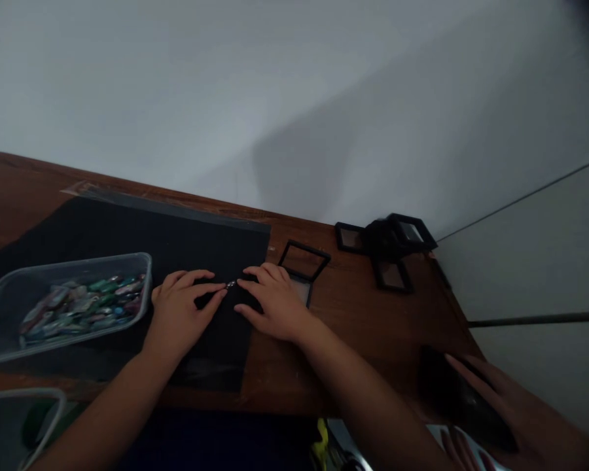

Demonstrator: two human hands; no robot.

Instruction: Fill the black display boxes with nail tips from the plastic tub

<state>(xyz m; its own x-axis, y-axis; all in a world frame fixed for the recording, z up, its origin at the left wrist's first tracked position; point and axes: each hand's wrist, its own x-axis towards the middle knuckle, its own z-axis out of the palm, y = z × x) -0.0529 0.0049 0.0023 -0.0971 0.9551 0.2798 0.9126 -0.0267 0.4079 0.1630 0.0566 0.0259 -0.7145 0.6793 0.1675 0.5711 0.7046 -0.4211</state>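
Observation:
My left hand (181,311) and my right hand (269,301) rest on a black mat (142,242) on a brown wooden table (368,314). Their fingertips meet around a tiny shiny object (231,284), pinched between them; I cannot make out what it is. A clear plastic tub (14,288) holding several coloured stones (83,304) sits just left of my left hand. An open black square frame box (304,261) lies right behind my right hand.
Several more black frame boxes (392,245) are piled at the table's far right corner. Another person's hand (500,392) lies on a dark object (451,396) at the lower right. A second clear tub (10,425) shows at the lower left. A pale wall stands behind.

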